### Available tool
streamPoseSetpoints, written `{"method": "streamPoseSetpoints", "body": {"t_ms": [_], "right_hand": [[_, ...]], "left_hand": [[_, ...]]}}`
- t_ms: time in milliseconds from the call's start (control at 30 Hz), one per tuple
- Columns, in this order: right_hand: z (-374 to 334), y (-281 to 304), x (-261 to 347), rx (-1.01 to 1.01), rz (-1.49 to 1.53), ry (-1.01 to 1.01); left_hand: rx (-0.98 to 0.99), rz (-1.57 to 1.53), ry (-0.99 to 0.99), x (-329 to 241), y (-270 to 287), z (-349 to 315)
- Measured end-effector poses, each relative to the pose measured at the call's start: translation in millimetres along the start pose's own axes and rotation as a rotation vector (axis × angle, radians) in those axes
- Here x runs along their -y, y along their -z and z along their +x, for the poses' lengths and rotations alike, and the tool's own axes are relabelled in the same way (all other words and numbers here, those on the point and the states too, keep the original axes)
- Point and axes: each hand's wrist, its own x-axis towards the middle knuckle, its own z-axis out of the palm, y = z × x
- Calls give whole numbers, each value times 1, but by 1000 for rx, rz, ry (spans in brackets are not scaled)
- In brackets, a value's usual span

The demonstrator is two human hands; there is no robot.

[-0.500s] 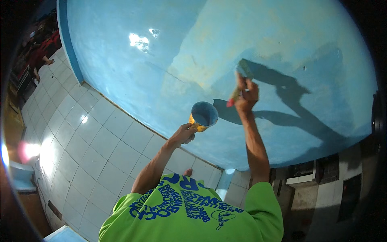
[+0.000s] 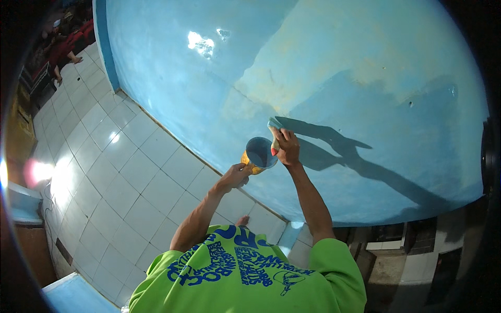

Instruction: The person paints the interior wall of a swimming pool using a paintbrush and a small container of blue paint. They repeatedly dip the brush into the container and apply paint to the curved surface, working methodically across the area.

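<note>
My left hand (image 2: 236,176) is closed on the side of a yellow cup (image 2: 251,164) whose inside is coated blue-grey. Paint seems to lie in its bottom. In my right hand (image 2: 287,146) is a paintbrush (image 2: 274,136) with a pale handle and a red end. Its bristles point up and away, at or just off the wall; I cannot tell if they touch. The red handle end is close beside the cup's rim. Before me rises the wall (image 2: 172,94), blue and glossy at left, with a paler, patchy area (image 2: 323,47) at upper right.
White floor tiles (image 2: 135,177) run along the wall's foot at left. A bright lamp (image 2: 42,175) glares near a blue ledge (image 2: 25,203). At far upper left a person (image 2: 65,57) is partly in view. Dark openings and pale shelves (image 2: 386,245) are at lower right. My arm's shadow falls on the wall.
My right hand has come down and left with the paintbrush, from the wall toward the cup. The left hand keeps its hold on the cup. The view has shifted slightly.
</note>
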Motion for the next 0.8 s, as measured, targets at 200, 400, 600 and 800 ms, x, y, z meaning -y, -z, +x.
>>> {"method": "streamPoseSetpoints", "body": {"t_ms": [200,400,600,800], "right_hand": [[62,58,-37,-181,-70,-86],[93,96,1,-354,-281,92],[13,-25,11,10,-315,100],[24,-7,4,31,-29,-30]], "left_hand": [[55,-41,-26,-1,-2,11],[66,-39,-49,3,-7,15],[20,-18,-26,-4,2,5],[22,13,-16,7,9,6]]}}
